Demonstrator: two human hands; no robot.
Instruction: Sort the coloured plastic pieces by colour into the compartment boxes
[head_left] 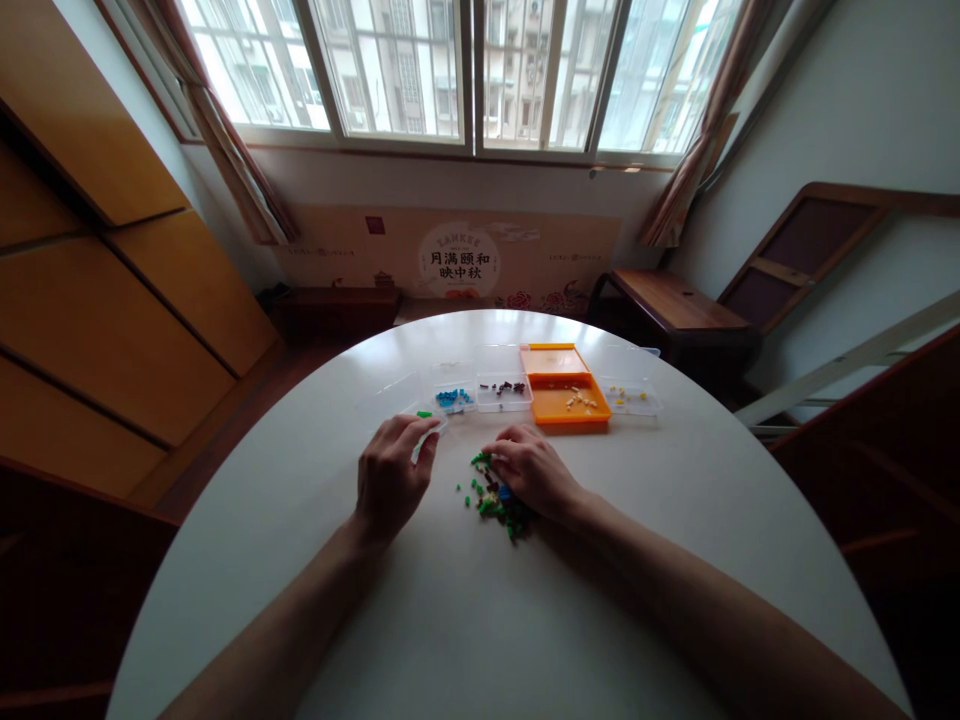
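Note:
My left hand [391,470] is closed on the rim of a clear plastic box [441,426] with a few green pieces in it; the hand hides much of that box. Fingers curled, my right hand [536,470] reaches over the far side of a mixed pile of small building bricks [495,507], mostly green with some brown, blue and pale ones. Its fingertips meet at a green brick [480,459] on the pile's edge. Part of the pile lies hidden under this hand.
Beyond my hands stand open boxes in a row: a clear one with blue bricks [454,398], a clear one with dark brown bricks [504,388], an orange box [568,418] with pale bricks, and a clear one with yellow bricks [628,394]. All rest on a round white table [420,620].

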